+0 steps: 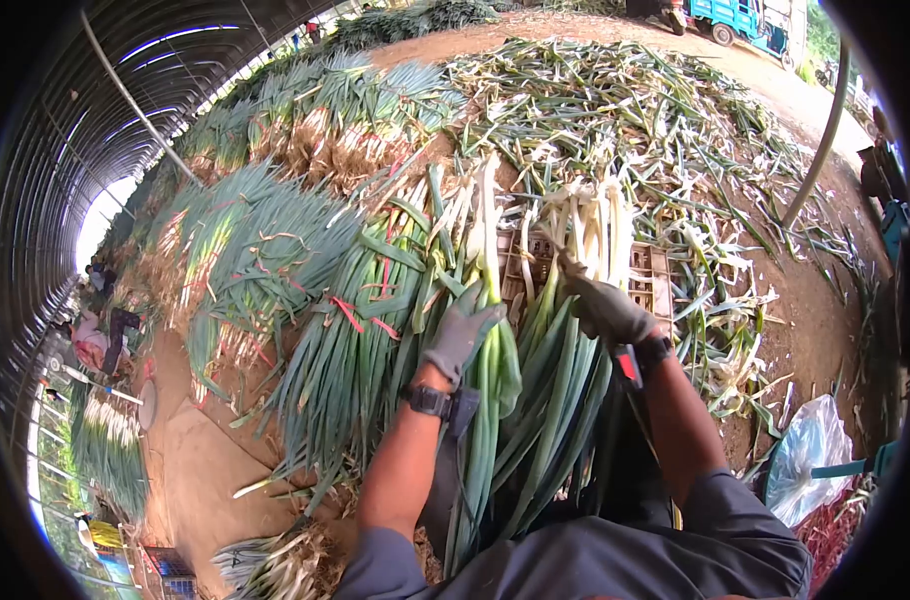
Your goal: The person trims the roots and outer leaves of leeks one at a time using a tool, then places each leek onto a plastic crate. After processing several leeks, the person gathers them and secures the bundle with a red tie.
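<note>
My left hand (462,338), in a grey glove, is closed round the green part of a long leek (492,258) whose white end points away from me. To its right, my gloved right hand (612,308) is over the green stalks, beside a row of peeled white leeks (603,228); its fingers are partly hidden, and what they hold, if anything, cannot be made out. Under the white ends lies a plastic crate (649,280). Leeks with red ties (383,270) lie left of my left hand.
Stripped leaves (615,100) cover the ground ahead and to the right. Bundled leeks (275,220) are piled on the left. A metal pole (825,150) and a clear plastic bag (810,455) stand at the right. A blue vehicle (727,18) is far off; a person (93,345) is at the far left.
</note>
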Demonstrator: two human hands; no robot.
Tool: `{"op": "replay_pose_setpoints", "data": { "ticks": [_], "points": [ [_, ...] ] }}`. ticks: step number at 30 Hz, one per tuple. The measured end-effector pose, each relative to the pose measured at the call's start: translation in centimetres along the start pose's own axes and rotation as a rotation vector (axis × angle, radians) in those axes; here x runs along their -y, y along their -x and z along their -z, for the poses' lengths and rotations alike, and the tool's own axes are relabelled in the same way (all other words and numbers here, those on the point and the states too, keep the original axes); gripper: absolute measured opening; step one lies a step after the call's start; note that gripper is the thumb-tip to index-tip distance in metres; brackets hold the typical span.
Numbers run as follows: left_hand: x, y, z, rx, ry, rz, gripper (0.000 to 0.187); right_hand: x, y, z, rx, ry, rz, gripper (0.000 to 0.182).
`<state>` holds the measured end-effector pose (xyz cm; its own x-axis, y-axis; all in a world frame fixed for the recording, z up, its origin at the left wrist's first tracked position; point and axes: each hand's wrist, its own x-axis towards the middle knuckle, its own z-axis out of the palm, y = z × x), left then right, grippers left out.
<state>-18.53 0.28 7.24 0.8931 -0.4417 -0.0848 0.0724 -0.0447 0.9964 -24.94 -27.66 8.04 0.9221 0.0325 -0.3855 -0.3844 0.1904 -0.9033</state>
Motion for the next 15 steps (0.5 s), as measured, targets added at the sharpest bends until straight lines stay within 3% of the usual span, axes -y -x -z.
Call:
{"op": "replay_pose_setpoints", "data": {
  "ticks": [2,4,5,6,8,9,10,12,15],
  "points": [
    [-4.1,-1.1,-3.7,0.062,-0.022,-0.046,0.074,0.3,1.4,2.2,-0.116,0.089,0.045,0.061],
    [-1.0,-4.8,-6.7,0.037,-0.091,-0.173,0.075,0.6,2.6,3.6,-0.046,-0.285,0.29,0.057],
    [-2.3,-4.6,-8.8,0.011,-0.151,-0.114,0.074,1.6,3.7,4.3,-0.06,-0.311,0.246,0.05],
    [0.8,-6.7,-10.0,0.095,-0.179,-0.067,0.075,2.7,4.4,3.7,-0.101,-0.293,0.292,0.047],
    [0.9,-5.9,-12.0,0.2,-0.469,0.012,0.07,3.7,4.5,3.7,-0.117,-0.222,0.182,0.047],
    [1.3,-5.4,-11.8,0.244,-0.669,-0.119,0.057,4.8,5.0,2.2,-0.181,-0.036,0.169,0.052],
    [1.2,-3.9,-11.3,0.142,-0.804,-0.243,0.044,4.2,4.1,1.9,-0.213,0.051,0.137,0.053],
    [2.7,-3.6,-9.2,0.016,-0.753,-0.066,0.04,3.7,2.5,1.3,-0.068,0.356,-0.016,0.055],
    [6.3,-3.7,-3.4,-0.166,-0.953,0.012,0.035,-0.8,-0.8,-1.1,0.004,0.405,-0.008,0.061]
  ]
}}
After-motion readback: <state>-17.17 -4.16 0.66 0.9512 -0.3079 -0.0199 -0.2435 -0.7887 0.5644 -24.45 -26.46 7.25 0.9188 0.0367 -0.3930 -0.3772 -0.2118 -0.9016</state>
